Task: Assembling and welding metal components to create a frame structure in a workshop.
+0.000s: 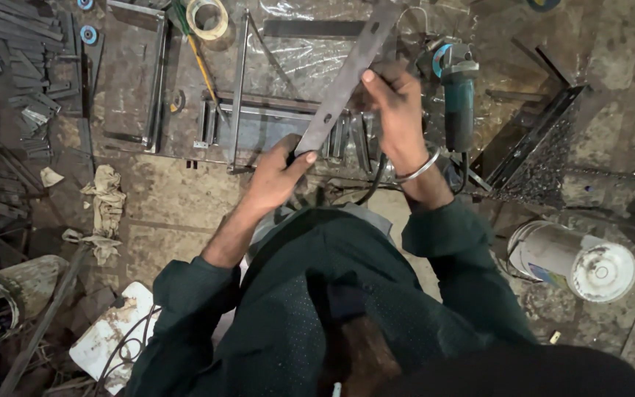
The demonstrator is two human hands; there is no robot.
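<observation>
The person wears a dark green shirt (pixel 317 294) with tiny dots on it. The long sleeves (pixel 185 294) are pushed up the arms. A thin shiny silver bangle (pixel 419 169) goes round the right wrist.

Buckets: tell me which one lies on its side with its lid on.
The white bucket at the person's right lies on its side, round lid on. The grey bucket at the left is open, with sticks inside.
</observation>
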